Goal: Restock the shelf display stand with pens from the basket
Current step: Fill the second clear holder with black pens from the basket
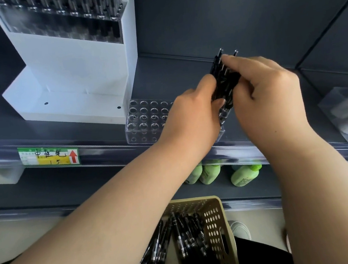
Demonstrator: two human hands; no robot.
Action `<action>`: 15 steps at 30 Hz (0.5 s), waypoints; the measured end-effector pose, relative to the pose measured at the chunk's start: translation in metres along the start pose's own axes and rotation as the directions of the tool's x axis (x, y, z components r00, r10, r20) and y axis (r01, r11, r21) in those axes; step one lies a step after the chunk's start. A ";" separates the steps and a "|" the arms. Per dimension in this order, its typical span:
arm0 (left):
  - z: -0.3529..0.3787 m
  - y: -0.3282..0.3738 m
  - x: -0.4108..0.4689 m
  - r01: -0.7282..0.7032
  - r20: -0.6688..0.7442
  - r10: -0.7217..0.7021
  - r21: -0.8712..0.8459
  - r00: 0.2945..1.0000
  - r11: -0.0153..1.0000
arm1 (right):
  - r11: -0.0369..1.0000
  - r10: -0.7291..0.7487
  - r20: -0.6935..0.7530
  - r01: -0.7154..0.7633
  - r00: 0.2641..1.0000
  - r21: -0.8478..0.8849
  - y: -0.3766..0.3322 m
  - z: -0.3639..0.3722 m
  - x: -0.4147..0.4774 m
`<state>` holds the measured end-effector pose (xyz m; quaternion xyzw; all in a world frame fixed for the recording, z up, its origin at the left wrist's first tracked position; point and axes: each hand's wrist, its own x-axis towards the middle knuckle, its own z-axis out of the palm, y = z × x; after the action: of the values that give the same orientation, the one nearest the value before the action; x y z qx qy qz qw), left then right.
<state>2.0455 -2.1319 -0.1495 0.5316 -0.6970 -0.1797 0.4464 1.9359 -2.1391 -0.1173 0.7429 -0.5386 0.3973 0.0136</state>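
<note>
Both hands hold a bunch of pens (225, 80) above the dark shelf (184, 71), over the right end of the clear holder (146, 119). Pens are black and glossy with silver metal ends, bunched together and tilted, top ends leaning away to the right. Left hand (190, 117) is wrapped around the lower part of the bunch, thumb on the side. Right hand (266, 88) grips the upper part, fingers curled over it. Holder has rows of round holes, the visible ones unfilled. White display stand (74, 77) sits just left of it, with pens in its top tier. Beige basket (215, 219) below holds more black pens (185, 241). Green bottles (245, 174) stand on the lower shelf.
</note>
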 end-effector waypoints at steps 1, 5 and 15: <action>0.001 0.000 -0.001 -0.012 0.010 0.011 0.019 1.000 1.000 | 1.000 -0.003 0.006 0.003 1.000 -0.004 -0.001 0.001 0.000; 0.004 0.002 -0.005 -0.072 0.024 0.070 0.111 0.997 0.991 | 1.000 0.013 0.015 -0.013 1.000 -0.008 -0.001 0.002 0.002; -0.002 -0.017 -0.009 0.069 0.016 -0.073 0.154 0.997 0.986 | 0.999 -0.045 -0.095 0.045 0.994 0.000 -0.003 -0.008 0.004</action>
<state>2.0571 -2.1296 -0.1644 0.5869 -0.6942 -0.1471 0.3899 1.9339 -2.1373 -0.1078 0.7350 -0.5201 0.4324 0.0474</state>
